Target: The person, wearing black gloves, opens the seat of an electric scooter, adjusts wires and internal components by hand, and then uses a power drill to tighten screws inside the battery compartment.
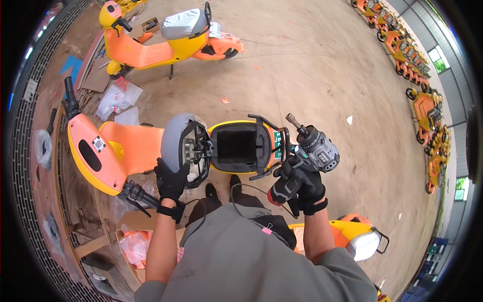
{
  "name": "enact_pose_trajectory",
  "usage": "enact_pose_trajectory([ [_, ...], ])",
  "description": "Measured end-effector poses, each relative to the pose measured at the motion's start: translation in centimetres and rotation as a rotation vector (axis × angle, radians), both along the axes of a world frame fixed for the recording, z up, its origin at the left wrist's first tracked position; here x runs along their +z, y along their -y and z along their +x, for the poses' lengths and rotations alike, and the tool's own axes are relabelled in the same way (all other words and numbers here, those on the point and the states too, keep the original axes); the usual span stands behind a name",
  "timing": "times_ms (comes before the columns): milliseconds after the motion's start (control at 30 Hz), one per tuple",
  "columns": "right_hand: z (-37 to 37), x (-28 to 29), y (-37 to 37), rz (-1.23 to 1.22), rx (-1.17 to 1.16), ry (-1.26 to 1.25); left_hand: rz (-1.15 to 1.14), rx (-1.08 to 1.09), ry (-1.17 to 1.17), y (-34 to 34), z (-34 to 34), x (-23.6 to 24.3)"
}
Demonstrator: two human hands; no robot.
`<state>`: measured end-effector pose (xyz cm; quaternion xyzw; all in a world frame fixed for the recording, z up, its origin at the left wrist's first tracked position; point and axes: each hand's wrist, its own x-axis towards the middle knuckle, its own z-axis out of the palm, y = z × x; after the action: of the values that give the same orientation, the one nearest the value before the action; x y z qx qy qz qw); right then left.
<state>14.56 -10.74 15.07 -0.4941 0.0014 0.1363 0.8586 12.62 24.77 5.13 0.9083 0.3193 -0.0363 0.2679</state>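
An orange and yellow electric scooter [132, 142] stands across in front of me, handlebar to the left. Its grey seat [175, 138] is tipped up toward the front, baring the black storage bucket [236, 145] under it. My left hand [172, 181], in a black glove, is against the near edge of the raised seat; its fingers lie apart, thumb by the seat's underside. Beside the scooter's tail, my gloved right hand [306, 183] is wrapped round the grip of a grey cordless impact wrench [318, 151]. The wrench's long socket points up and away, touching nothing.
Another orange and yellow scooter [166, 48] stands beyond. A third one [359, 234] is behind me at the right. Clear plastic sheets [118, 99] lie on the floor at left. An open carton [132, 221] with wrapped parts stands by my left arm. Rows of scooters [427, 116] line the right wall.
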Motion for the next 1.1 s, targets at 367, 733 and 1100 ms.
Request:
enact_pose_trajectory([
  [367, 3.3, -2.1, 1.1, 0.138, 0.046, -0.17, -0.01, 0.016, 0.035, 1.3, 0.1, 1.2],
  [733, 4.6, -1.3, -0.5, -0.11, -0.043, -0.181, -0.015, 0.033, 0.085, 0.6, -0.5, -0.1],
  [1100, 6.3, 5.8, -0.7, -0.361, -0.172, 0.257, -0.024, 0.008, 0.012, 0.2, 0.3, 1.0],
])
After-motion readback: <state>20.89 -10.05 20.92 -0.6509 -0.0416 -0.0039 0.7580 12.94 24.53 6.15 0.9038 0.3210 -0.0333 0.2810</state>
